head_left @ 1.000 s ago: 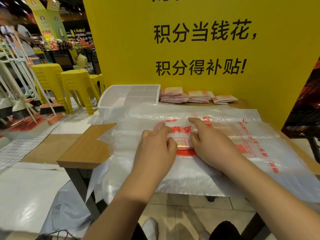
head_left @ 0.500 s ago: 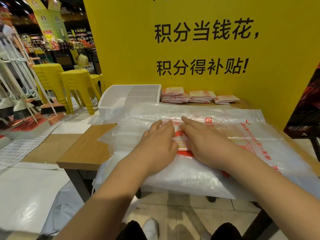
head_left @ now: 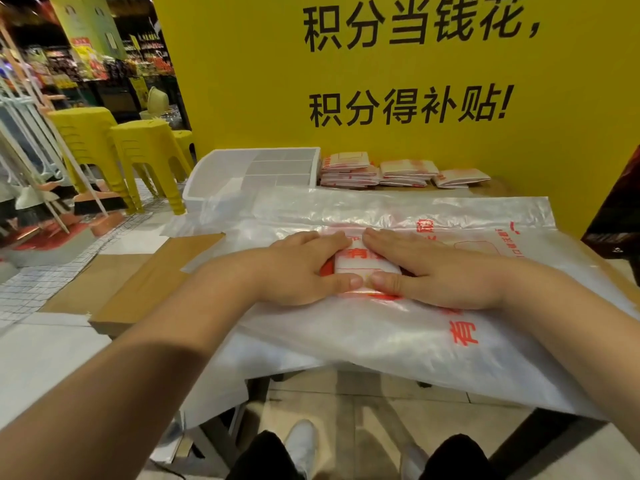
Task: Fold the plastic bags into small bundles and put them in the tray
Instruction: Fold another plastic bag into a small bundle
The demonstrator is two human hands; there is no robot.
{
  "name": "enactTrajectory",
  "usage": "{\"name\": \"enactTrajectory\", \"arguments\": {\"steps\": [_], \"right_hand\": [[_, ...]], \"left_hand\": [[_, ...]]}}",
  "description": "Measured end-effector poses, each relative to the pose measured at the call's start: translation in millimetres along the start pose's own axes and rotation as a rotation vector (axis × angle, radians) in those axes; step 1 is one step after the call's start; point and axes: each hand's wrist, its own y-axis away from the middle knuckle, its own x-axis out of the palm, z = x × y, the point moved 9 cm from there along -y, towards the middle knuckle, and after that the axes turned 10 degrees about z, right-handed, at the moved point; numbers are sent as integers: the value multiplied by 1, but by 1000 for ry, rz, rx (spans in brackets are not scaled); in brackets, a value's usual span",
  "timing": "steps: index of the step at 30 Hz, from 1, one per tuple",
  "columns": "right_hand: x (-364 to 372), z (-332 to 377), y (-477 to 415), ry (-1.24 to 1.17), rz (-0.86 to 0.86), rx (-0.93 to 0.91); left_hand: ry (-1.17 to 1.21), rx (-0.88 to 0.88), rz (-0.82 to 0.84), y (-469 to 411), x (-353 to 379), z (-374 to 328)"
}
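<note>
A yellow board with black characters stands behind a wooden table in a shop; 2 stacks of yellow stools stand on the floor to the left, with a 3rd partly hidden behind them.

At the table's far left sits a white tray, split by partitions into several compartments; only its white walls and floor show, and clear plastic lies against its near wall. Just to the tray's right, against the board, finished bundles lie in 3 piles; the left pile is tallest, the right one lowest; how many are in each I cannot tell.

Clear flat bags with red print cover most of the table, long axis left to right, their near edge hanging over the front; the number of sheets cannot be told.

On top of them, at the centre, lies 1 folded bundle, white with red print facing up, its long axis running left to right. The left hand grips its left end, fingers curved over the far edge and thumb on the near edge; the right hand lies flat on its right part, fingers straight and together, thumb at the near edge; the 2 thumb tips almost meet.
</note>
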Motion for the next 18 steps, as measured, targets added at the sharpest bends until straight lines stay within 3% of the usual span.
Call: {"name": "enactTrajectory", "arguments": {"steps": [5,10,15,18], "right_hand": [[-3,-14,4,-21,75,15],[-8,-8,1,46,99,43],[-19,-2,8,0,-55,48],[-22,2,14,-73,-139,38]], "left_hand": [[22,-9,36,-2,6,1],[-108,-56,59,5,-3,-15],[-372,-53,-217,15,-22,-42],[-221,-94,-214,19,-18,-48]]}}
